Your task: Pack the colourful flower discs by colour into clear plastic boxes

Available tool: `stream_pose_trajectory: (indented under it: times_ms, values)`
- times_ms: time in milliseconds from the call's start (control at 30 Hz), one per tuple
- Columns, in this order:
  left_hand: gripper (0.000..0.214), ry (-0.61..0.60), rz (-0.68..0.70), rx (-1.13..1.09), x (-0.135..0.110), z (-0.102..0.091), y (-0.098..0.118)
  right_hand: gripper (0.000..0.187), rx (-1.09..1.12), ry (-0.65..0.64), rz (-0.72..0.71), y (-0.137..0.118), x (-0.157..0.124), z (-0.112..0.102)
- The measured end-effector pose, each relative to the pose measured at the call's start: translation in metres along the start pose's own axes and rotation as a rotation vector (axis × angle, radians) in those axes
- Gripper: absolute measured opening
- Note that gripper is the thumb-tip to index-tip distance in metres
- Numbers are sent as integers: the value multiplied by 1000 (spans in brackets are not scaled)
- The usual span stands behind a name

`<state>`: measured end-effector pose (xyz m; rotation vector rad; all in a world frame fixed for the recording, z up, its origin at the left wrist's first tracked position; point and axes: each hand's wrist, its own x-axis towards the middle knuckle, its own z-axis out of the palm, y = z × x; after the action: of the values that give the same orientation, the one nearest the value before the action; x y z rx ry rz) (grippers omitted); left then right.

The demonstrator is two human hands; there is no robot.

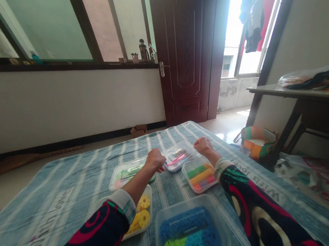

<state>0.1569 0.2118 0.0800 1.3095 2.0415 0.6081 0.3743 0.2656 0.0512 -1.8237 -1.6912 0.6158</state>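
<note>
My left hand (pixel 154 161) is curled closed above a clear tray with green pieces (pixel 124 172); what it holds, if anything, is hidden. My right hand (pixel 204 146) is also curled closed, at the far edge of a clear tray of pink and dark pieces (pixel 178 155), beside a tray of striped coloured pieces (pixel 201 176). Nearer to me sit a tray of yellow round pieces (pixel 142 214) and a tray of blue and green bristle rolls (pixel 190 235). All rest on a blue striped cloth (pixel 72 184). My sleeves are dark with red swirls.
A dark wooden door (pixel 186 51) stands ahead, an open doorway with hanging clothes (pixel 253 22) to its right. A dark table (pixel 305 98) with bags on it stands at right, clutter on the floor beneath. A window sill with bottles (pixel 142 52) runs along the left wall.
</note>
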Motion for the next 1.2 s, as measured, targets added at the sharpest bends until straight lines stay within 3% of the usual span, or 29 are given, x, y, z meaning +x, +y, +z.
stream_pose_trajectory:
  times_ms: [167, 333, 500, 633, 833, 933, 1200]
  values:
    - [35, -107, -43, 73, 4, 3, 3, 26, -95, -2, -5, 5, 2, 3]
    - [37, -131, -32, 132, -2, 4, 6, 24, -126, -12, -3, 5, 0, 4]
    - [32, -56, 69, 183, -14, -6, 6, 22, -148, 45, -34, 2, -9, -6]
    - [39, 51, 194, 144, -32, -32, -2, 25, -154, 134, -110, 5, -34, -24]
    - [25, 177, 296, 24, -74, -84, -43, 27, -13, 278, -257, 34, -95, -41]
    - [25, 246, 293, -28, -92, -102, -70, 29, 145, 344, -231, 56, -122, -41]
    - [35, 372, 158, -191, -123, -117, -138, 37, 261, 505, -84, 91, -164, -31]
